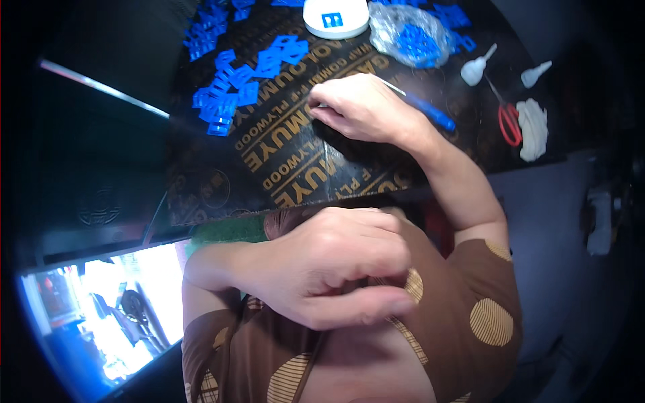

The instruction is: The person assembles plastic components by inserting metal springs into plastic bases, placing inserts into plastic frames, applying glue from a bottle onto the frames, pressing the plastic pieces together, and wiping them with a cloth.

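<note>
Looks like a pause between pickups — see right hand (359, 107) curled over black tabletop (191, 151), left hand (336, 265) half-closed above brown shirt (467, 295); cannot tell if gripping anything. Find blue pieces (267, 65) left of the right hand — probably calls for uncurling and reaching there.

free tabletop (242, 174) toward the near edge, blue pieces (225, 104) blocking far left, red scissors (507, 115) blocking right
</note>
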A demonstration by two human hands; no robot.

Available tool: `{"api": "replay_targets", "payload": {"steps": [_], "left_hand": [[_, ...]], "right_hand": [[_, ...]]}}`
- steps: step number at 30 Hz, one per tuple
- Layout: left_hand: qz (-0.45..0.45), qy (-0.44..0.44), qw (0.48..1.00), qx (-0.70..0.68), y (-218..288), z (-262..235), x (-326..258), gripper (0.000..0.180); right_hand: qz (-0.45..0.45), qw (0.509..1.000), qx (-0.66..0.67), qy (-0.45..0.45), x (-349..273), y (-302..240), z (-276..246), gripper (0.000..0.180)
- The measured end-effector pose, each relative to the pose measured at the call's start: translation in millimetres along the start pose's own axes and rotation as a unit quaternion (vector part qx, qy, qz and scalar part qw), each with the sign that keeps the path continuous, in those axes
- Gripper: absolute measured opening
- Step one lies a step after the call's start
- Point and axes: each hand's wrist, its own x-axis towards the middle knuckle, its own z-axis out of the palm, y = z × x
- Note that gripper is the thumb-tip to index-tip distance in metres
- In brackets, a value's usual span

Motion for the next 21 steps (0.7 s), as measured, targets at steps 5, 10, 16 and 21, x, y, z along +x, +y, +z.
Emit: {"api": "replay_targets", "payload": {"steps": [5, 10, 16, 21], "left_hand": [[-0.166, 0.127, 0.976, 0.066, -0.5, -9.5, -48.6, 0.012], [-0.249, 0.268, 0.928, 0.077, -3.1, -18.5, -84.1, 0.014], [-0.315, 0.317, 0.889, 0.096, -9.1, -33.5, -88.6, 0.018], [-0.363, 0.284, 0.838, 0.291, -17.3, -49.5, -86.4, 0.019]], "right_hand": [[0.03, 0.992, 0.01, 0.121, 5.2, 0.3, -12.5, 0.009], [0.05, 0.98, 0.023, 0.189, 7.7, 3.2, -21.3, 0.007], [0.049, 0.982, 0.037, 0.179, 8.4, -7.5, -24.6, 0.006], [0.07, 0.978, 0.055, 0.19, 8.8, -6.9, -25.8, 0.006]]}}
